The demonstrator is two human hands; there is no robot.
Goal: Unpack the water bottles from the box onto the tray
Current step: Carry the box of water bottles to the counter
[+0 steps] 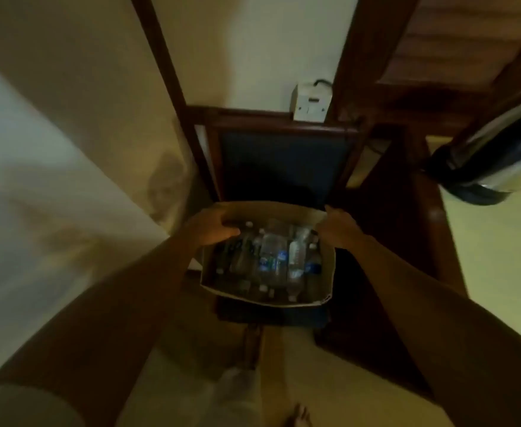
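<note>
the left hand [211, 228] curls over the far-left rim of the box [327, 274], fingers closed on the cardboard. the right hand [338, 226] touches the far-right corner; whether it grips is too blurred to tell. the water bottles [271, 257] lie heaped inside the box, which rests on a dark chair [284, 161]. no tray is visible. best to steady the box with both hands, then lift 1 top bottle by its body.
</note>
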